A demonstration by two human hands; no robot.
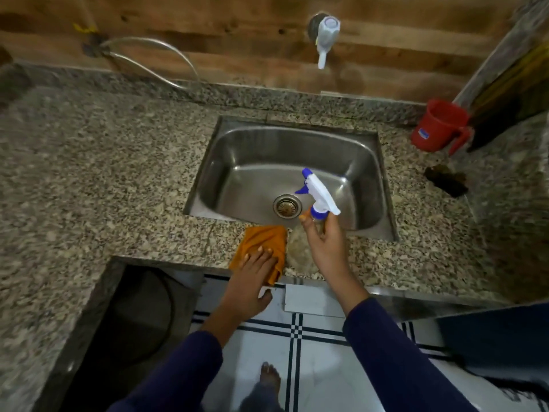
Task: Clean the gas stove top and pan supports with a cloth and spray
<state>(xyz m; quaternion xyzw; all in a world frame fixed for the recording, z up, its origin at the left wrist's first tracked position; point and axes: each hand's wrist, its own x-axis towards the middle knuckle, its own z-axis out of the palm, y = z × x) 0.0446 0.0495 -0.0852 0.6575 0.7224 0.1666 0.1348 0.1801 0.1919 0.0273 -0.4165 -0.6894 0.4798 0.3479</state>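
Left hand point(255, 272) flat on cloth point(261, 242), fingers straight. Right hand point(323, 245) grips spray bottle point(319, 194) just right of cloth, nozzle toward sink point(205, 185). Stove out of view.

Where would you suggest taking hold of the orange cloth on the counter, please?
Probably its near right corner, pinched from the front: the orange cloth lies flat on the granite counter, but that corner droops over the edge, giving fingers something to close on. The left hand rests on it; the right hand holds the spray bottle.
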